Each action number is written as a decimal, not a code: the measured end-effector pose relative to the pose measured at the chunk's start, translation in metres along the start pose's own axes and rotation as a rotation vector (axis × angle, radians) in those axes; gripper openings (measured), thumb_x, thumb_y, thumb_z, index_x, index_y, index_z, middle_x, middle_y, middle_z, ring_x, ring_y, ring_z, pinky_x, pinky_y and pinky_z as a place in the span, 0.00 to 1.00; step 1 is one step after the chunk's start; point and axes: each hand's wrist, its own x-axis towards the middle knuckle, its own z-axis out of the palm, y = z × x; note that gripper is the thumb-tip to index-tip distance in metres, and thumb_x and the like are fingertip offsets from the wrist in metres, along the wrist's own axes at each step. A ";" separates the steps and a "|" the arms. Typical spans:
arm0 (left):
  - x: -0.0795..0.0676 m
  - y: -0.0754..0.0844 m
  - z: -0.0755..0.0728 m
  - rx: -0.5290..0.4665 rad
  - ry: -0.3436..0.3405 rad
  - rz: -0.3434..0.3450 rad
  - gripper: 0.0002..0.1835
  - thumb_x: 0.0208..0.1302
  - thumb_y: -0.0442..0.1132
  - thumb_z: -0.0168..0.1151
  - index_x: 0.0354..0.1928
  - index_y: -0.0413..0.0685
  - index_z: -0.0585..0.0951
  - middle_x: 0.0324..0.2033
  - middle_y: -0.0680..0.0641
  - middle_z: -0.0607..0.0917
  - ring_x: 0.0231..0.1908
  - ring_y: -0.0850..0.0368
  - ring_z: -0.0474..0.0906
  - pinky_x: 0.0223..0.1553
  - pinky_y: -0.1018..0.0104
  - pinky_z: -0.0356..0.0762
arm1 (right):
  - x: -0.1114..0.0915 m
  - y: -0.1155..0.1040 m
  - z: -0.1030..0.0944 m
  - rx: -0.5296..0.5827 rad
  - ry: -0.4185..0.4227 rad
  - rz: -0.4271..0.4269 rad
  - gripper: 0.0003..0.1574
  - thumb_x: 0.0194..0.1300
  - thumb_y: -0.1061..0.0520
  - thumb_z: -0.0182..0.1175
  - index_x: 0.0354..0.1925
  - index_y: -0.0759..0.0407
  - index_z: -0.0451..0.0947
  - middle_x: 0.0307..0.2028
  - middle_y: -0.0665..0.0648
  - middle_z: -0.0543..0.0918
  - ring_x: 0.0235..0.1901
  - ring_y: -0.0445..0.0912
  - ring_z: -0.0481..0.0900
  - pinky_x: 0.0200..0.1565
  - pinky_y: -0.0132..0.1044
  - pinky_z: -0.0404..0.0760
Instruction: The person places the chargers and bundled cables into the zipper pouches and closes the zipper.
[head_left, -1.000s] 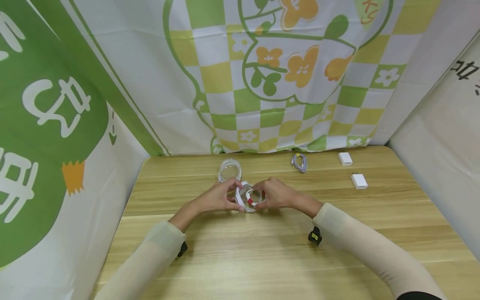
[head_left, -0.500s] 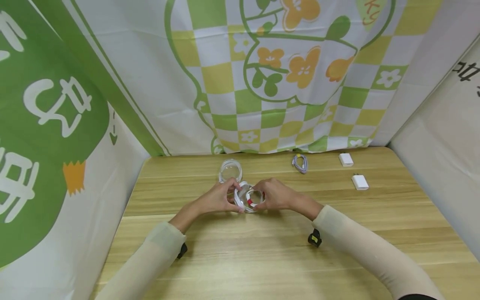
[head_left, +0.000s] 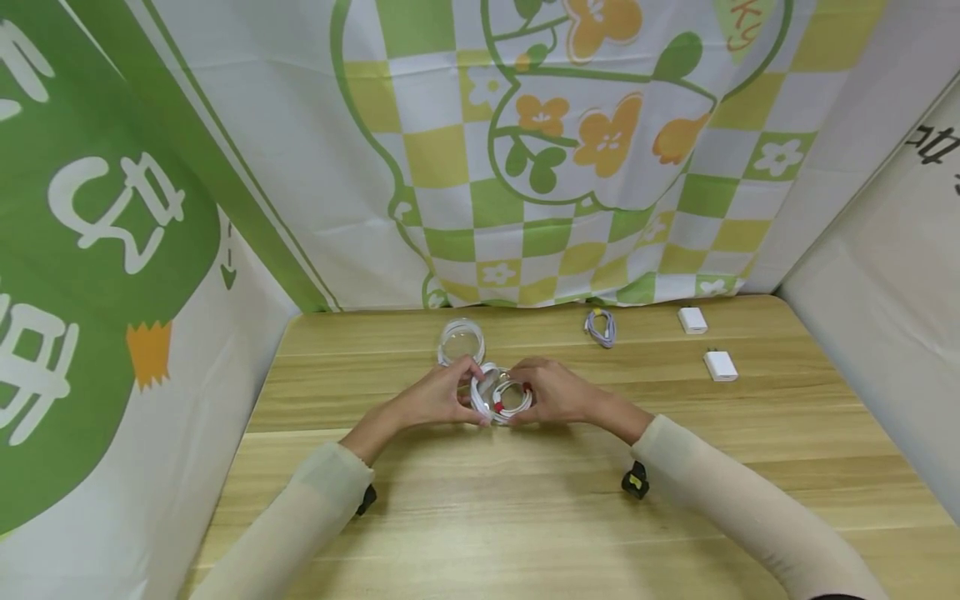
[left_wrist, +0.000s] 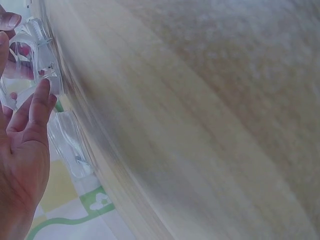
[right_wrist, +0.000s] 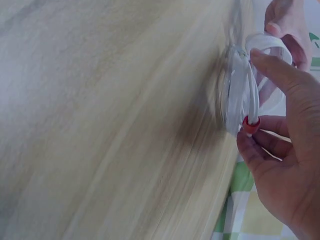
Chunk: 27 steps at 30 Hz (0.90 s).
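Note:
In the head view my left hand [head_left: 437, 393] holds a white ring-like coil [head_left: 477, 398] with thumb and fingers spread across it; it looks like wound cable. My right hand [head_left: 558, 390] grips a smaller coil of white cable [head_left: 516, 409] with a red tie [right_wrist: 251, 125]. Both coils are at a clear round container [right_wrist: 234, 92] standing on the table. Whether the small coil is inside or above the container I cannot tell. A second clear round container [left_wrist: 71, 142] stands just behind, past the left fingers. The fingers partly hide both coils.
The wooden table [head_left: 525, 517] carries a grey-purple cable coil [head_left: 600, 327] with a yellow tie at the back. Two white charger plugs [head_left: 692, 320] lie at the back right. A patterned cloth [head_left: 540, 192] hangs along the table's rear edge.
The right hand has shifted slightly right, and more of the red-tied cable coil shows beside its fingers. The left hand holds almost still.

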 end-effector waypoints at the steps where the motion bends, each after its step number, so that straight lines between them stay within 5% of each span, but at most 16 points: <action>1: 0.000 0.000 0.000 0.001 0.000 0.001 0.36 0.50 0.41 0.87 0.55 0.40 0.74 0.59 0.36 0.86 0.63 0.44 0.82 0.52 0.61 0.85 | -0.001 0.001 -0.001 0.011 -0.011 0.013 0.41 0.56 0.43 0.82 0.59 0.66 0.84 0.57 0.64 0.86 0.59 0.56 0.83 0.62 0.49 0.82; 8: 0.000 -0.001 0.001 -0.003 0.001 -0.003 0.36 0.50 0.42 0.87 0.55 0.40 0.74 0.60 0.34 0.85 0.64 0.40 0.81 0.53 0.58 0.86 | -0.010 0.010 -0.009 0.077 -0.030 0.063 0.38 0.58 0.50 0.80 0.61 0.68 0.82 0.58 0.64 0.86 0.59 0.56 0.84 0.63 0.50 0.82; 14: 0.001 -0.001 0.001 0.028 0.012 -0.007 0.35 0.50 0.43 0.88 0.54 0.43 0.74 0.58 0.35 0.86 0.61 0.42 0.83 0.54 0.59 0.85 | -0.014 0.016 -0.010 0.109 -0.009 0.053 0.34 0.59 0.53 0.80 0.59 0.68 0.84 0.53 0.62 0.88 0.50 0.52 0.87 0.53 0.44 0.87; 27: 0.001 -0.001 0.002 0.023 0.004 -0.012 0.36 0.50 0.41 0.87 0.56 0.40 0.74 0.60 0.34 0.85 0.63 0.41 0.82 0.59 0.54 0.84 | -0.014 0.017 -0.003 0.078 0.078 0.013 0.31 0.58 0.54 0.81 0.56 0.67 0.85 0.49 0.60 0.89 0.46 0.48 0.89 0.50 0.38 0.88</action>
